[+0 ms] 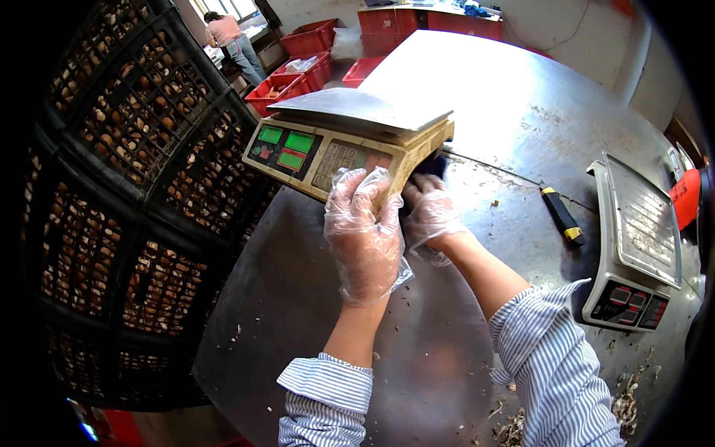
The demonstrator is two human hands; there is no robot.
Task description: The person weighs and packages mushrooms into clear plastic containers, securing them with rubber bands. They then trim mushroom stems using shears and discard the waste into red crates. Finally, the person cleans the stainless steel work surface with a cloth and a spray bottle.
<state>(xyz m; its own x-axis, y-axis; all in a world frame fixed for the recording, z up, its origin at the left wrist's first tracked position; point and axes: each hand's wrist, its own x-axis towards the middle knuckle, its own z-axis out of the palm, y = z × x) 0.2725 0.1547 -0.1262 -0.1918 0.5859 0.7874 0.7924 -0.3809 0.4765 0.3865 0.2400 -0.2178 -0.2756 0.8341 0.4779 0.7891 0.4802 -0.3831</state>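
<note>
My left hand (365,238), in a clear plastic glove, grips the near right corner of a yellowed white electronic scale (406,160). The scale is tilted, its near right corner lifted off the metal table; its flat steel pan (357,108) slopes with it, and its green displays are lit. Beneath the raised side is my right hand (432,212), gloved likewise, its fingers bent on a dark blue cloth (434,167) that shows only in part. The fingertips of that hand are partly hidden under the scale.
On the metal table (506,97) lie a black and yellow utility knife (562,216) and scattered scraps (625,402). A second scale (637,246) stands at right beside a red object (685,197). Black crates (141,156) of mushrooms are stacked left. Behind are red bins (309,37) and a bending person (232,45).
</note>
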